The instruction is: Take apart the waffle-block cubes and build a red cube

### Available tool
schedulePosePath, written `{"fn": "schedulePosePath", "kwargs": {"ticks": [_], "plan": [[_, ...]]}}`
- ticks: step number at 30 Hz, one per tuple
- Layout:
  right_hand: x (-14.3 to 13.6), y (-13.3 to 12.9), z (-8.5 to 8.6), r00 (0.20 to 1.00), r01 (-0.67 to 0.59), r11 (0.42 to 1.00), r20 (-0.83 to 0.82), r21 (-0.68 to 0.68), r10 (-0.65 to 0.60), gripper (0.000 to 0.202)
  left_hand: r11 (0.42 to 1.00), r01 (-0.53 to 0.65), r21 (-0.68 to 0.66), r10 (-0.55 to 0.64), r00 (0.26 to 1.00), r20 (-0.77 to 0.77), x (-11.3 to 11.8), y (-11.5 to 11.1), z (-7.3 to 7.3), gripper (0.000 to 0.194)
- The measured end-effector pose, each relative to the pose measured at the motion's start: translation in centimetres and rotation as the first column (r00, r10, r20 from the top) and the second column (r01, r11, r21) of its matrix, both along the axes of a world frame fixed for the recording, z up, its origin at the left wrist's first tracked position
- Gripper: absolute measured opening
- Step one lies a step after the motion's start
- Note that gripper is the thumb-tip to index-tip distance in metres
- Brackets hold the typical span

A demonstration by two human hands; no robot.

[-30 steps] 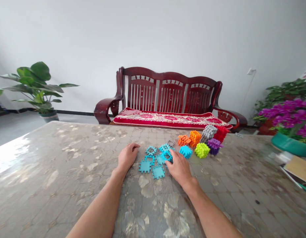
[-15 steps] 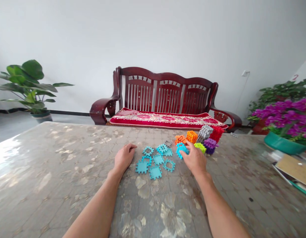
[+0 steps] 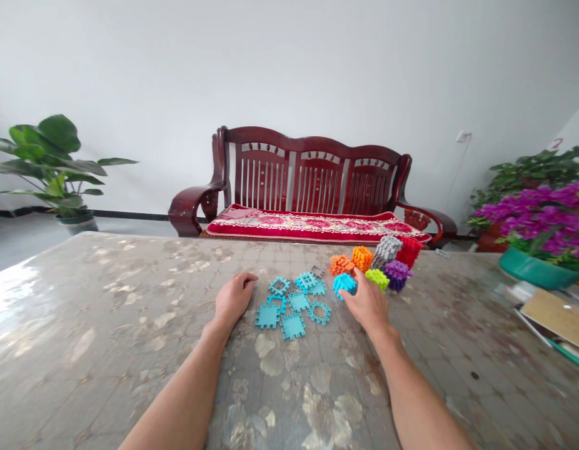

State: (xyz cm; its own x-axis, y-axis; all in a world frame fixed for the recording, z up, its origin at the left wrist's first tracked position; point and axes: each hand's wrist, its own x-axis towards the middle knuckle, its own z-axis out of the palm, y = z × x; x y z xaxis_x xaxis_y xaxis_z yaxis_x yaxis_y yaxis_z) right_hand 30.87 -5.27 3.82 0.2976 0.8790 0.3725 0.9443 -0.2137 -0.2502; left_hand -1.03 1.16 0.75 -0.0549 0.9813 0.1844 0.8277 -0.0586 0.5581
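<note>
My left hand [image 3: 234,299] rests on the table, its fingers loosely bent, index finger and thumb a little apart, and nothing shows in it. To its right lie loose teal interlocking tiles, some solid like the front tile [image 3: 292,325], some with a window like the frame tile [image 3: 319,312]. My right hand [image 3: 370,302] has thumb and fingers around the right side of a bright blue stack of tiles [image 3: 344,284], which sits on the table. Beside it are an orange-red stack [image 3: 341,264], an orange stack [image 3: 362,257] and a lime green stack [image 3: 377,279].
Behind the right hand stand a grey stack [image 3: 387,251], a red stack [image 3: 410,250] and a purple stack [image 3: 398,274]. A green flower pot [image 3: 538,269] and a brown board [image 3: 556,317] are at the right edge. A wooden bench [image 3: 317,175] stands beyond the table [image 3: 106,350].
The blue stack looks slightly lower and flatter on the table, with my right hand still at its side. My left hand has stayed in place. The whole view has shifted slightly.
</note>
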Motion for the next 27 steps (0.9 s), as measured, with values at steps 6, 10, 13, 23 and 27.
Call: {"fn": "schedulePosePath", "kwargs": {"ticks": [6, 10, 13, 23, 27], "plan": [[-0.7, 0.2, -0.2, 0.991, -0.131, 0.973, 0.040, 0.188, 0.125, 0.047, 1.000, -0.003, 0.004, 0.003, 1.000, 0.002, 0.0, 0.0, 0.0, 0.029], [-2.7, 0.3, -0.7, 0.929, -0.368, 0.918, 0.013, 0.146, 0.370, 0.029, 1.000, -0.005, 0.002, 0.005, 1.000, 0.005, 0.0, 0.1, -0.1, 0.028], [-4.4, 0.3, -0.8, 0.899, -0.438, 0.896, 0.019, 0.069, 0.438, 0.028, 1.000, -0.005, -0.003, 0.005, 1.000, 0.007, 0.0, 0.1, -0.1, 0.028], [-2.9, 0.6, -0.5, 0.956, -0.279, 0.935, -0.031, 0.221, 0.293, 0.035, 1.000, 0.000, -0.004, 0.000, 0.999, 0.032, 0.0, 0.1, -0.2, 0.028], [-1.3, 0.6, -1.1, 0.976, -0.154, 0.938, -0.100, 0.311, 0.193, 0.041, 1.000, -0.005, -0.003, 0.005, 0.999, 0.037, 0.0, 0.1, -0.3, 0.029]]}}
